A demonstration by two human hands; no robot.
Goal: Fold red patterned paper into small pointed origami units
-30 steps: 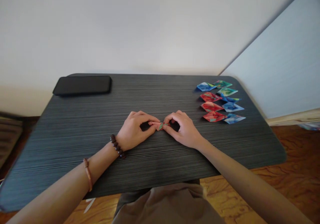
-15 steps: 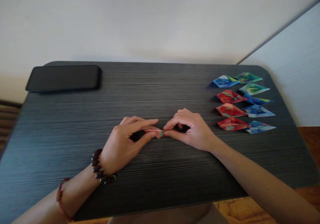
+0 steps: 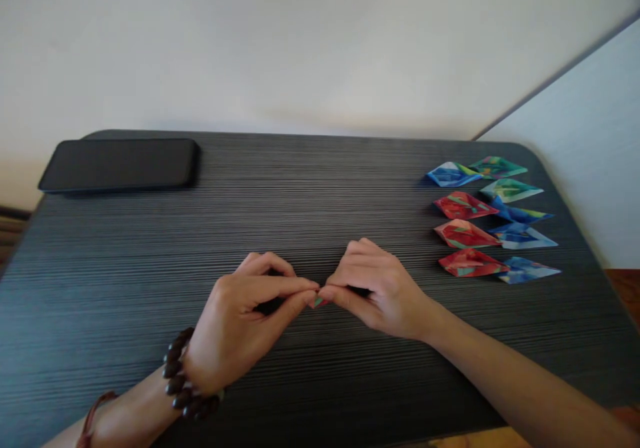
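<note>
Between my two hands is a small folded paper piece (image 3: 319, 301), red and green where it shows. Most of it is hidden by the fingers. My left hand (image 3: 255, 315) pinches its left side with thumb and index finger, a dark beaded bracelet (image 3: 181, 381) round the wrist. From the right, my right hand (image 3: 375, 288) pinches the same piece between thumb and bent fingers, and the fingertips of both hands nearly meet.
At the right lie several folded paper pieces, among them a red one (image 3: 470, 263), a blue one (image 3: 531, 270) and a green one (image 3: 513, 190). A black oblong case (image 3: 120, 163) rests at the back left of the dark table (image 3: 310, 195). Behind rises a pale wall (image 3: 310, 48).
Both hands sit lower in the view, and their fingertips have drawn closer together on the paper, which shows less. The view itself has shifted slightly.
</note>
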